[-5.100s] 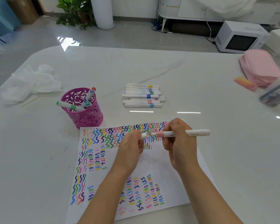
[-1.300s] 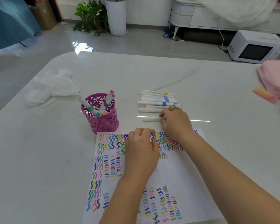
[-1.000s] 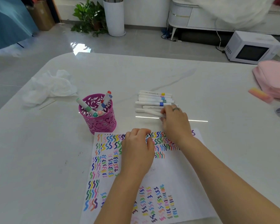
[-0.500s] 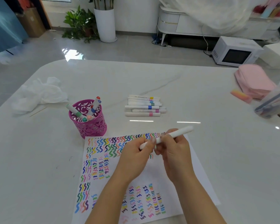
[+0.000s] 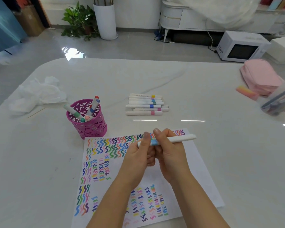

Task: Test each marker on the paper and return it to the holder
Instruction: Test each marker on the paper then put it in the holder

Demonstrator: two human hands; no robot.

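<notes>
Both hands hold one white marker with a light blue band level above the top of the paper. My left hand grips its left cap end. My right hand grips the barrel beside the band. The paper is covered with coloured wavy test lines. A magenta cut-out holder stands left of the paper's top corner with several markers leaning in it. A row of several white markers lies on the table behind the hands.
A crumpled white tissue lies at the far left. On the right sit a pink pouch, an orange-pink eraser and a clear plastic tub of pens. The table's far edge curves at the back.
My right hand took a marker from the row and brought it back over the paper. My left hand lifted off the paper and took hold of the marker's left end.
</notes>
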